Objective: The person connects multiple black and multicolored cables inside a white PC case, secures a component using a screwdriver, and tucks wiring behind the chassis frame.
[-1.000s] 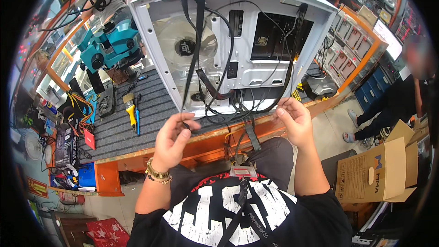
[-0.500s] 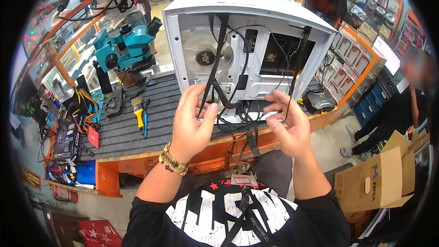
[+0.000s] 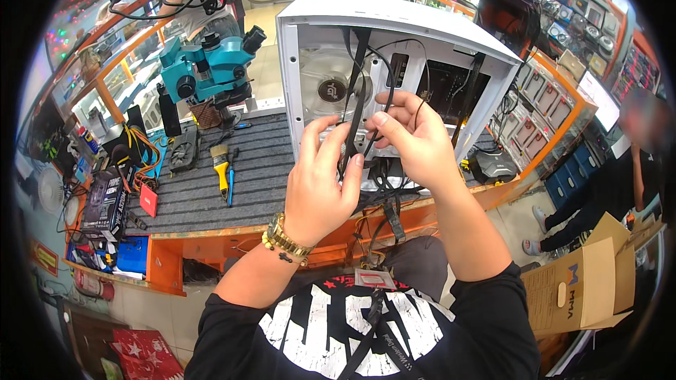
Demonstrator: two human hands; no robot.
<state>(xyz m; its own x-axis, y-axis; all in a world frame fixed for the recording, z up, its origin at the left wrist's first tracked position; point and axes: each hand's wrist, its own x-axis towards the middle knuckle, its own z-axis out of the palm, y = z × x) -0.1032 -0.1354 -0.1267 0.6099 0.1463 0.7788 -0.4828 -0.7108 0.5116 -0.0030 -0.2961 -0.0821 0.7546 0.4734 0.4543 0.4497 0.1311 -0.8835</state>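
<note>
A white computer case (image 3: 401, 10) stands on the bench with its side panel off. Inside it show a clear round fan (image 3: 331, 91) and several black cables. A flat black cable (image 3: 361, 60) hangs from the case's top edge, down between my hands. My left hand (image 3: 324, 186) is beside that cable, fingers bent and thumb apart, with no firm grip visible. In front of the case's middle, my right hand (image 3: 419, 141) has thumb and fingers closed around a thin black cable (image 3: 389, 74). More cables bunch at the case's bottom, partly behind my hands.
Left of the case stand a teal microscope (image 3: 208, 70), a yellow-handled brush (image 3: 220, 169), a blue pen-like tool (image 3: 231, 186) and a graphics card (image 3: 184, 151). A black device (image 3: 493, 165) is at the case's right. An open cardboard box (image 3: 570, 288) and a person (image 3: 598, 190) are farther right.
My right hand has moved up and left to the cables and closed on one. My left hand has shifted right, toward the flat cable. The view has turned slightly.
</note>
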